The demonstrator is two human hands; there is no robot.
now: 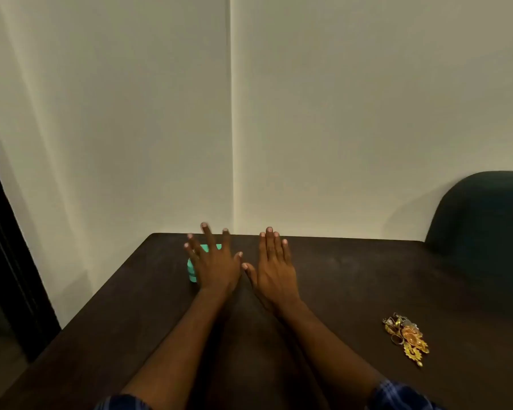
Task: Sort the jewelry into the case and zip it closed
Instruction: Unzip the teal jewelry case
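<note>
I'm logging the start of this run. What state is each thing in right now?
Case: on the table, mostly hidden behind the left hand; zipped or not, cannot tell.
Jewelry: piled on the table, unsorted.
Left hand: open, fingers spread.
Right hand: open, holding nothing.

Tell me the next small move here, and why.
Probably lower the left hand onto the green case and grip it to open it. Both hands are open and empty, the right hand beside it, and the jewelry lies heaped at the right.
</note>
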